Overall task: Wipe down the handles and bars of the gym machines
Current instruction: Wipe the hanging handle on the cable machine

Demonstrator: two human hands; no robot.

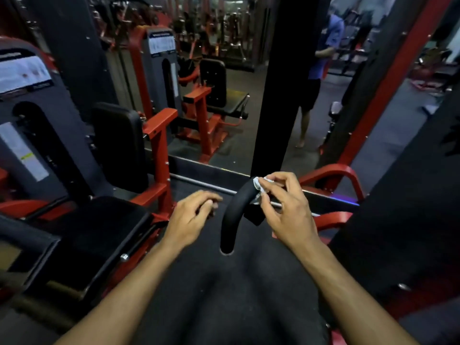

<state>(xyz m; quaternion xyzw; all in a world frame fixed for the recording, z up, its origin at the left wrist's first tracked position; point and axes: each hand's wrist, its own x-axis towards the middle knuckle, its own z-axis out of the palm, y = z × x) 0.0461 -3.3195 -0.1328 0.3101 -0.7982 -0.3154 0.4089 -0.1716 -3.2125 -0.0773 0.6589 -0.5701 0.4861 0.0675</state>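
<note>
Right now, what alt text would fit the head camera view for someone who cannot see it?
A person's right hand pinches a crumpled white cloth against a curved black padded handle; the left hand hovers beside it, among red-and-black gym machines.

1. The black padded handle [230,215] curves up from a low open end, arching toward the right at its top.
2. A small crumpled white cloth [258,189] sits pressed against the handle's upper end, on its right side.

Open floor between left hand [191,217] and curved handle [231,215]; black post [271,95] blocks just beyond right hand [286,210].
</note>
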